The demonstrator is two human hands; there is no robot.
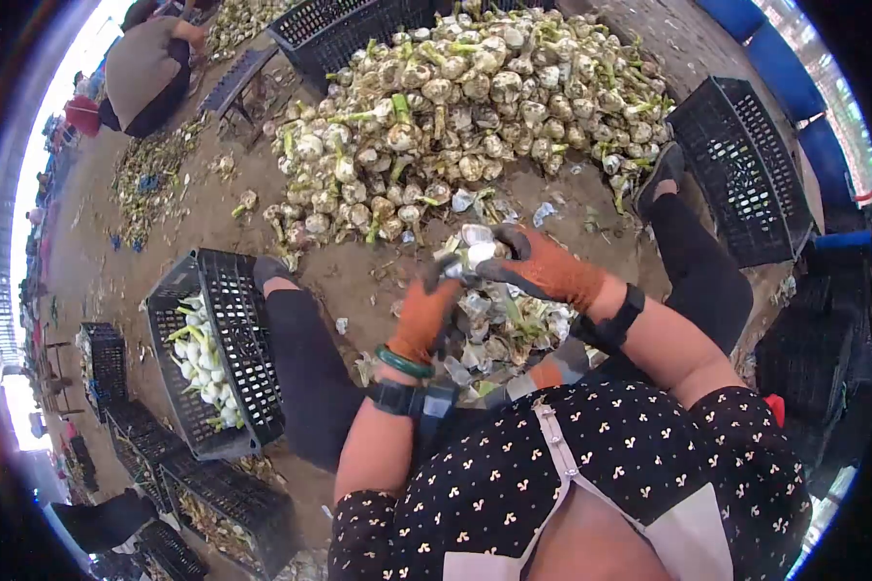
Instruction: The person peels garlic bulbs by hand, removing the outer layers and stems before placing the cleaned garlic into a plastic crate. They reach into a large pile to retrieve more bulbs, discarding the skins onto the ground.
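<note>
Right hand (554, 267), orange glove with dark fingers, was closed on a pale garlic bulb (482, 254), held up over the floor (334, 276) between the knees, just short of the near edge of the heap (513, 107). Left hand (422, 318), gloved alike and blurred, had its fingers curled in at the bulb's left side; could not tell whether they gripped it or anything else. Scraps (513, 334), leaf and papery skin, lay on the floor beneath both hands. The heap was unpeeled garlic, some with green stalk stubs. Crate (252, 344) by the left leg leaned on its side, clean white bulbs gathered inside along its left edge. Black mesh bin (746, 174) stood beyond the right leg, near the heap's right edge. Farther off, past the heap's left edge, another person (147, 77) bent low near a narrow bench (234, 82).
</note>
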